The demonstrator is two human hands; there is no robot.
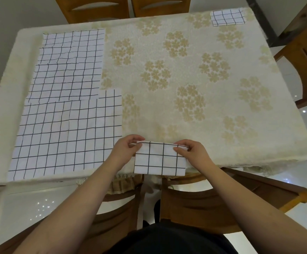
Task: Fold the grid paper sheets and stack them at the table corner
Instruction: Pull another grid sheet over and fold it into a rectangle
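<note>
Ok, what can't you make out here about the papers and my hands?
- Head view: layer count in the folded sheet; only its top face shows.
- Fingertips of the left hand and right hand, tucked behind its edge.
- Number of sheets in the corner stack; too small.

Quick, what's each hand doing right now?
Left hand: pinches the top left corner of the folded grid paper sheet.
Right hand: pinches its top right corner.

table point(194, 85): cream cloth with tan flower print | wooden chairs: two at 12 o'clock point(96, 8), one at 3 o'clock point(306, 63), two at 6 o'clock point(213, 204) | floor point(44, 202): pale, glossy, speckled with light reflections
</note>
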